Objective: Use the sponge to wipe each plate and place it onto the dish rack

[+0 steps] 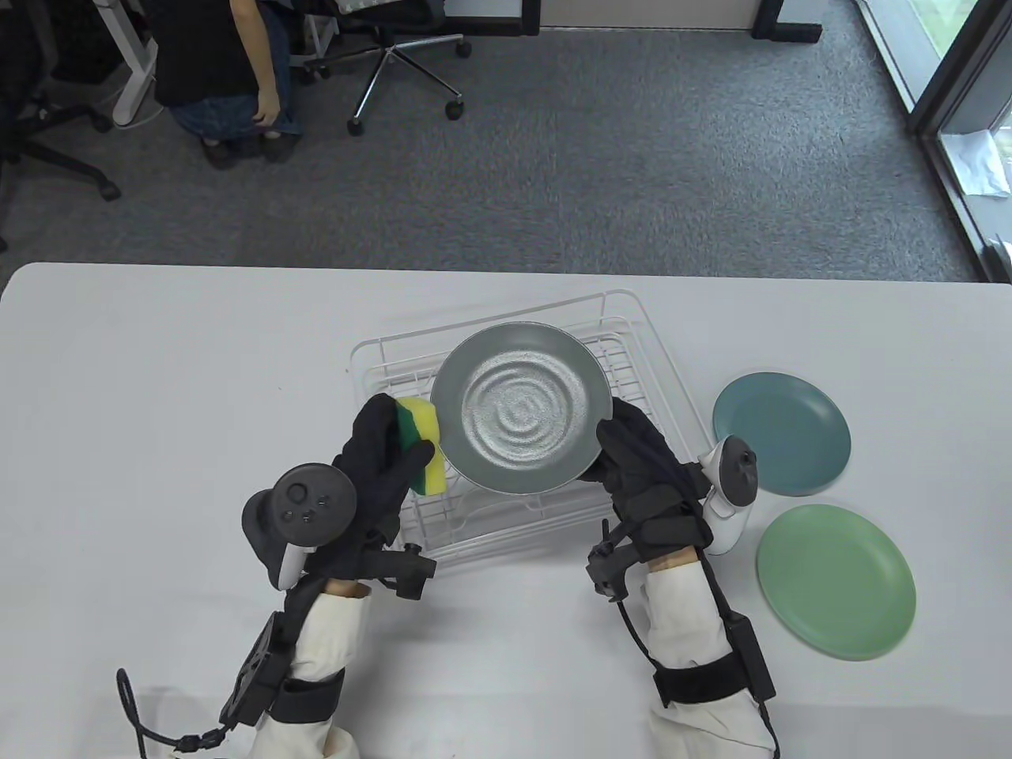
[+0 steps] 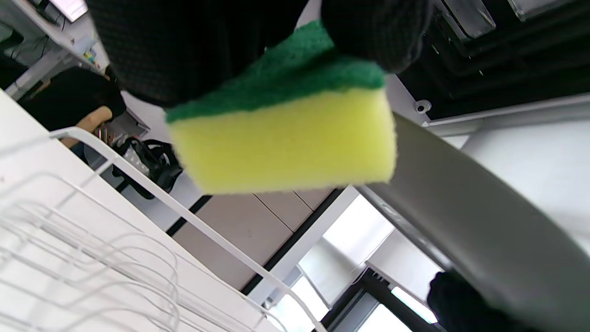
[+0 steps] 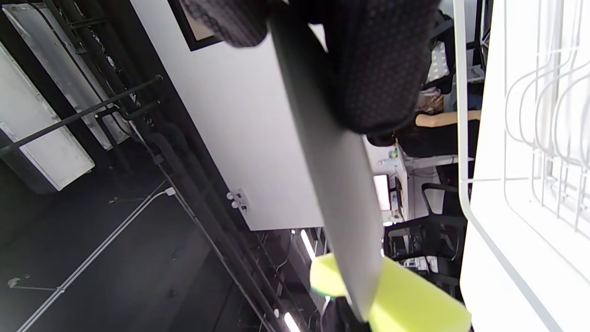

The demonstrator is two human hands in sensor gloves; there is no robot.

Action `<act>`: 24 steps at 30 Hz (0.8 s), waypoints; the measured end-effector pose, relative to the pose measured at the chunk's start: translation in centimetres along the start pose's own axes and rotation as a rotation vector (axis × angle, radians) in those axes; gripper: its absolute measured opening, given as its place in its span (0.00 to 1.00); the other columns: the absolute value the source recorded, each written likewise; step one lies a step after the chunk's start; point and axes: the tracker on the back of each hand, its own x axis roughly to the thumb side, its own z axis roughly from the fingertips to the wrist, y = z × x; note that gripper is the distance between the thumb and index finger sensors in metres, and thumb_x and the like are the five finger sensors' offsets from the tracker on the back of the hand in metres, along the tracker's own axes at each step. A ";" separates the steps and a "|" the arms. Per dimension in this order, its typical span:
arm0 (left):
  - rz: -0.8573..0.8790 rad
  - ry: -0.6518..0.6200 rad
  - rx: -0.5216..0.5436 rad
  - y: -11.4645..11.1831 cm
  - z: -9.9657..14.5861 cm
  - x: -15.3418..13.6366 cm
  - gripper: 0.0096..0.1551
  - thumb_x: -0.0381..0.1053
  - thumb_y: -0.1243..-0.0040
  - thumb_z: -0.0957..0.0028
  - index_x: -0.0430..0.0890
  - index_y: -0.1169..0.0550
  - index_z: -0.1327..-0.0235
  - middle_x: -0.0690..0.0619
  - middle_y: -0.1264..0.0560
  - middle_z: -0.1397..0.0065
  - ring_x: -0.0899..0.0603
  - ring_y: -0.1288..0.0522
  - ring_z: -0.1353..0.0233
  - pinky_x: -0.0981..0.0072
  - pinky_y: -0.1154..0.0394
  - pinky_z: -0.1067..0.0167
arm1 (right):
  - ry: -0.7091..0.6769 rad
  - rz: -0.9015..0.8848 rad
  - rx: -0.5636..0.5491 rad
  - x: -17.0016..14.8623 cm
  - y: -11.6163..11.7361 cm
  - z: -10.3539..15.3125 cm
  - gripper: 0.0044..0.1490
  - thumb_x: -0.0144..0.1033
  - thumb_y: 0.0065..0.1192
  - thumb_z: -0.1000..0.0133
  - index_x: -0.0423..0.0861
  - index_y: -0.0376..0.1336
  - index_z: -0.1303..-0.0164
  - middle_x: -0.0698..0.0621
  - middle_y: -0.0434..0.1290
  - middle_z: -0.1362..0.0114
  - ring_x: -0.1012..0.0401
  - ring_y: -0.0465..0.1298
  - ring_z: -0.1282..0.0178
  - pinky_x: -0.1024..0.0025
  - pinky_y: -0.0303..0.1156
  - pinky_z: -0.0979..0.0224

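A grey plate (image 1: 522, 407) with a rippled centre is held up above the white wire dish rack (image 1: 632, 348). My right hand (image 1: 628, 451) grips the plate's right rim, thumb on top. My left hand (image 1: 387, 447) holds a yellow and green sponge (image 1: 421, 443) at the plate's left rim. In the left wrist view the sponge (image 2: 286, 133) sits under my gloved fingers (image 2: 373, 32), beside the grey plate (image 2: 470, 221). The right wrist view shows the plate (image 3: 341, 184) edge-on between my fingers (image 3: 378, 69), with the sponge (image 3: 405, 299) at its far edge.
A blue-grey plate (image 1: 781, 433) and a green plate (image 1: 836, 581) lie flat on the white table (image 1: 158, 395) to the right of the rack. Beyond the table's far edge are carpet, office chairs and a crouching person (image 1: 217, 71).
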 end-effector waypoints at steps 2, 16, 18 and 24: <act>0.070 0.008 0.008 0.1 0.0 -0.3 0.44 0.55 0.40 0.44 0.31 0.34 0.21 0.34 0.20 0.33 0.33 0.15 0.41 0.56 0.16 0.47 | -0.001 -0.002 0.004 0.0 0.0 0.0 0.40 0.32 0.48 0.29 0.20 0.41 0.23 0.20 0.58 0.27 0.38 0.73 0.33 0.61 0.79 0.34; 0.216 -0.060 0.034 0.4 1.0 1.5 0.45 0.56 0.41 0.44 0.29 0.34 0.22 0.34 0.20 0.33 0.34 0.16 0.41 0.57 0.16 0.47 | 0.154 0.585 -0.102 -0.6 0.8 -0.1 0.31 0.29 0.55 0.34 0.18 0.58 0.34 0.36 0.76 0.50 0.59 0.81 0.60 0.76 0.82 0.58; 0.224 -0.094 0.026 0.2 1.3 2.4 0.45 0.56 0.42 0.43 0.29 0.35 0.22 0.34 0.21 0.32 0.34 0.16 0.41 0.57 0.16 0.47 | 0.165 0.576 -0.119 -0.9 0.9 -0.1 0.31 0.29 0.53 0.33 0.18 0.58 0.35 0.36 0.75 0.51 0.61 0.81 0.62 0.78 0.82 0.60; 0.232 -0.193 -0.038 -1.3 2.2 4.8 0.46 0.56 0.42 0.43 0.28 0.36 0.22 0.33 0.21 0.32 0.34 0.16 0.40 0.57 0.16 0.46 | 0.222 0.413 -0.163 -2.3 1.6 0.3 0.31 0.28 0.48 0.32 0.17 0.55 0.33 0.37 0.74 0.48 0.62 0.80 0.58 0.80 0.83 0.56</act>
